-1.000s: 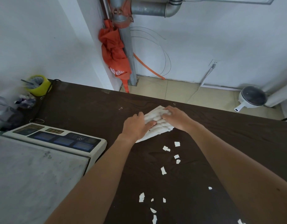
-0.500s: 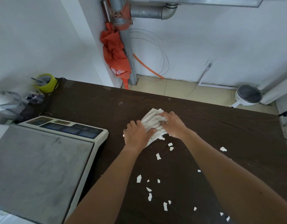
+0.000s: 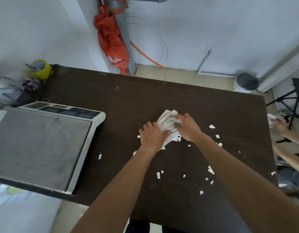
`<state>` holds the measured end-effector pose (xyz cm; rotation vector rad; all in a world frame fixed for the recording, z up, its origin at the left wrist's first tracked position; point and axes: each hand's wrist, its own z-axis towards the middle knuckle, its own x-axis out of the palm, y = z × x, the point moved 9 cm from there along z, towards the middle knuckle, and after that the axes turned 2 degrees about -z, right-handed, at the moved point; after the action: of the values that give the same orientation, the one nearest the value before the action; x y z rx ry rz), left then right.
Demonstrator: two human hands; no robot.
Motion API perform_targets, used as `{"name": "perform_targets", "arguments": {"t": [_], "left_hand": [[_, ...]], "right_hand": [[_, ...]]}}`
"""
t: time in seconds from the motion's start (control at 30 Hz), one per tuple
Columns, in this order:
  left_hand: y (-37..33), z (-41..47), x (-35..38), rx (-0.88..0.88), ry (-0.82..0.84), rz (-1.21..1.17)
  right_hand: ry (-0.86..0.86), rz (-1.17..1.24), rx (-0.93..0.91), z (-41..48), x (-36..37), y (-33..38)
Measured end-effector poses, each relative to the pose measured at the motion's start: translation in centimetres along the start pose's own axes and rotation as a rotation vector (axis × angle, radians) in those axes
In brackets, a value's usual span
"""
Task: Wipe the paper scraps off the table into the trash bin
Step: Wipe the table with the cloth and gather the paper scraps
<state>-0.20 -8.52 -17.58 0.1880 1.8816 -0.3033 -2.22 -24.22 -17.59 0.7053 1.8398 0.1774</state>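
A white cloth (image 3: 167,122) lies bunched on the dark brown table (image 3: 162,98), near its middle. My left hand (image 3: 151,134) presses on the cloth's near left side and my right hand (image 3: 187,126) grips its right side. Several white paper scraps (image 3: 158,175) are scattered on the table around and in front of the cloth, some close to the right edge (image 3: 212,126). A white bin with a dark lid (image 3: 246,82) stands on the floor beyond the table's far right corner.
A large weighing scale (image 3: 44,140) fills the table's left part. A yellow tape roll (image 3: 42,68) and clutter sit at the far left corner. Another person's hand (image 3: 278,126) holds something white past the right edge. A black stand (image 3: 290,105) is there too.
The view has pulled back and tilted down, showing more of the table and its right edge. Both hands stay on the cloth, which has slid slightly toward me among the scraps.
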Motion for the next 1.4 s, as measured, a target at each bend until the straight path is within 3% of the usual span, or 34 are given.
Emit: {"name": "perform_targets", "arguments": {"t": [0.2, 0.37, 0.57, 0.83, 1.03, 1.27, 1.4], "left_hand": [[-1.7, -1.9, 0.8, 0.105, 0.02, -0.065], [-1.7, -1.1, 0.1, 0.123, 0.142, -0.249], [2.0, -1.3, -3.5, 0.08, 0.024, -0.373], [11.8, -5.3, -4.4, -0.136, -0.045, -0.447], [17.8, -9.0, -3.3, -0.314, -0.022, -0.339], [20.9, -12.4, -1.7, -0.459, -0.003, -0.456], [21.8, -14.1, -1.7, -0.514, -0.081, -0.441]], "right_hand": [[-0.018, -0.003, 0.053, -3.2, -0.2, -2.2], [-0.098, 0.034, 0.042, -3.6, -1.8, -1.0], [-0.218, 0.101, -0.044, -3.5, -3.3, 3.7], [-0.068, 0.09, -0.183, -3.4, 1.6, 12.5], [0.056, 0.021, -0.305, -4.2, 5.5, 19.5], [0.15, 0.067, -0.425, -5.6, 8.2, 24.3], [0.163, 0.059, -0.438, -6.3, 8.9, 24.8]]}}
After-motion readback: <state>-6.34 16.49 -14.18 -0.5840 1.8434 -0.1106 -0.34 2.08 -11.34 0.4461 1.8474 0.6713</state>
